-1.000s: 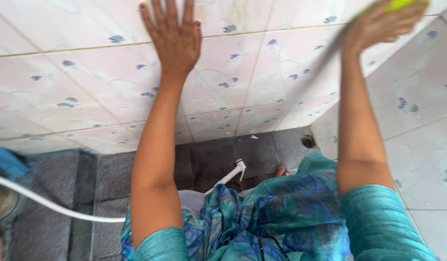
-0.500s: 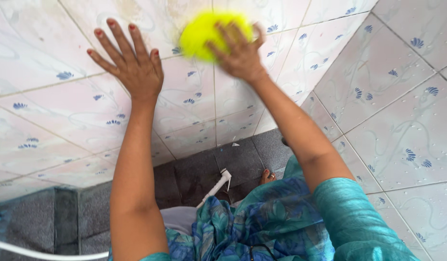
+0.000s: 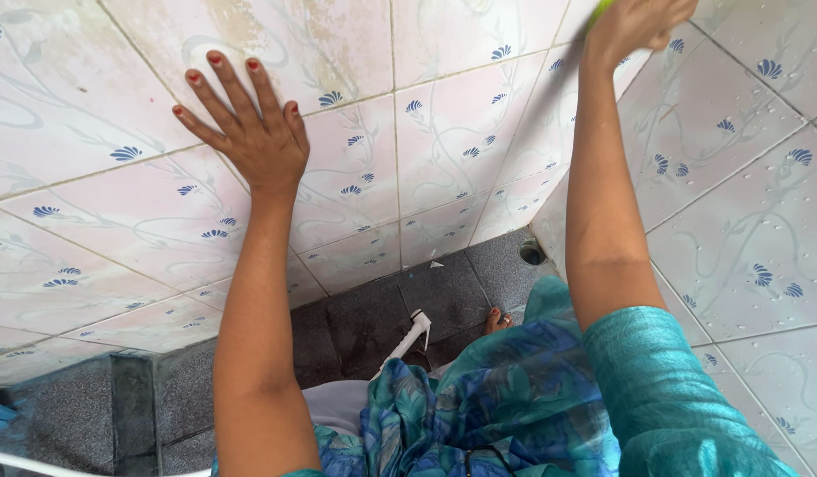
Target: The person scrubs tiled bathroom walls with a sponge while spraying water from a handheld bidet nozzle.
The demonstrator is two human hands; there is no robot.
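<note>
Fingers of the right hand (image 3: 636,22) grip a yellow-green scrubber (image 3: 599,9); left hand (image 3: 249,132) lies spread flat on floral wall tiles (image 3: 444,141).

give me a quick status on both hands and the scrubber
Left hand flat on the tiled wall, fingers spread. Right hand up at the corner, gripping the yellow-green scrubber, mostly out of frame. Nothing blocking.

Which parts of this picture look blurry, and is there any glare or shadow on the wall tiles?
Head view: the right hand and the yellow-green scrubber at the top edge are smeared by motion; the left hand, flat on the wall tiles, is sharp. Light is soft and even, with no strong glare; a faint shadow streak runs on the tiles beside the right forearm. Tile lines look slanted by the tilted camera.
</note>
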